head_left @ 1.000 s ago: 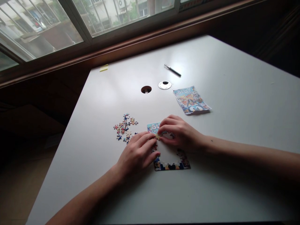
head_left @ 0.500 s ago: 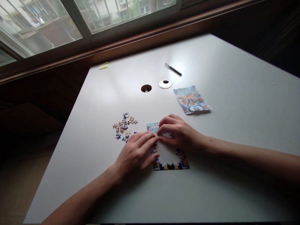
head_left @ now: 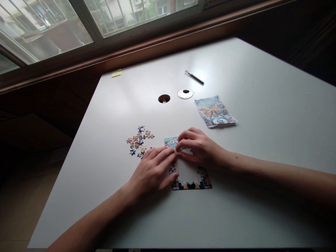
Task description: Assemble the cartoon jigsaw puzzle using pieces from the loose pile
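While reaching in from both sides over the partly joined puzzle [head_left: 191, 186], flat on the white surface [head_left: 105, 115], lays the left hand [head_left: 154, 169] across the left strip of its border. Stretches these fingers nearly straight and side by side, palm down, thumb spread apart, in a loose shape rather than a grip. Curls the right hand [head_left: 201, 147] in from the opposite side, thumb and index arched toward each other, tips almost meeting right beside the left fingertips. Cannot tell of any pinched piece there: only a trace of yellow at the tips, mostly covered.

Between and below the hands, leaves in view the light-blue lettered upper left corner, the dark near strip with its notched inner edge, and a pale middle.

To the left, just beyond the left hand, a loose heap of puzzle pieces [head_left: 135, 141] in mixed colours, partly hidden behind the knuckles. Beyond the right hand, near but apart, a printed sheet [head_left: 215, 112], slightly askew, lettered at the top. Farther back, a round dark hole [head_left: 164, 99], beside it a silver disc [head_left: 185, 93] with a dark opening, then a dark pen [head_left: 194, 77] set diagonally. At the far left corner, a yellow slip [head_left: 116, 73]. Past the far edge, a window [head_left: 115, 14].
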The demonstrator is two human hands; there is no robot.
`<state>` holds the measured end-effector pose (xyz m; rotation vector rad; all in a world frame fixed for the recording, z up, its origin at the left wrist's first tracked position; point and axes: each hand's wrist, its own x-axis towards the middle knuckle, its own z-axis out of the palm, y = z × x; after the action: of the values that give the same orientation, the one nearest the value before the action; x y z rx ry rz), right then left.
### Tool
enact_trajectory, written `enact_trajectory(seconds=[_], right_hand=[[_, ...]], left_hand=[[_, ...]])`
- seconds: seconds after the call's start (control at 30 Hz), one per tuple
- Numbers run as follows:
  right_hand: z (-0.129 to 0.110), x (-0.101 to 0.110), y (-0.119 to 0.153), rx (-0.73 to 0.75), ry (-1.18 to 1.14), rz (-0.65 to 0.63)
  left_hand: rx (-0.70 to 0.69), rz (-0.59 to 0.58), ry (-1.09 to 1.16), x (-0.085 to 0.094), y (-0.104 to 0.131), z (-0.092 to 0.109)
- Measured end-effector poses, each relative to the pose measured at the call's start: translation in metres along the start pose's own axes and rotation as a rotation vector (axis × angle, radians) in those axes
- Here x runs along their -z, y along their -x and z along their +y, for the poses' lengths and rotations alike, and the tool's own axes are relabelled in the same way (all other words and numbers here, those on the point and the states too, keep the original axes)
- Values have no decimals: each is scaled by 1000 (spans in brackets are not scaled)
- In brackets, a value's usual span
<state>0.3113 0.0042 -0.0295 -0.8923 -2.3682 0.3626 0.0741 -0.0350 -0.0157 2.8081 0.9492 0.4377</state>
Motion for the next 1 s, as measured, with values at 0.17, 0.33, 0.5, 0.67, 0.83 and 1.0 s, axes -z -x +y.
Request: enact_trajectory(seconds=[0.17, 0.33, 0.5, 0.67, 0.83, 1.0], right_hand=[[-1, -1, 3, 76, 103, -24], [-1, 4, 6, 161, 203, -78], [2, 5, 6, 200, 212, -102], [2, 2, 6, 151, 172, -68], [3, 2, 6, 137, 140, -69], [3, 4, 6, 112, 111, -112]], left_hand=[[-10, 9, -13, -2, 0, 0], [-16, 15, -11, -2, 1, 0], [-17, 16, -28, -2, 2, -1], [-27, -1, -49, -1, 1, 0], [-44, 4, -61, 0, 2, 1], [-56, 22, -75, -1, 2, 0]])
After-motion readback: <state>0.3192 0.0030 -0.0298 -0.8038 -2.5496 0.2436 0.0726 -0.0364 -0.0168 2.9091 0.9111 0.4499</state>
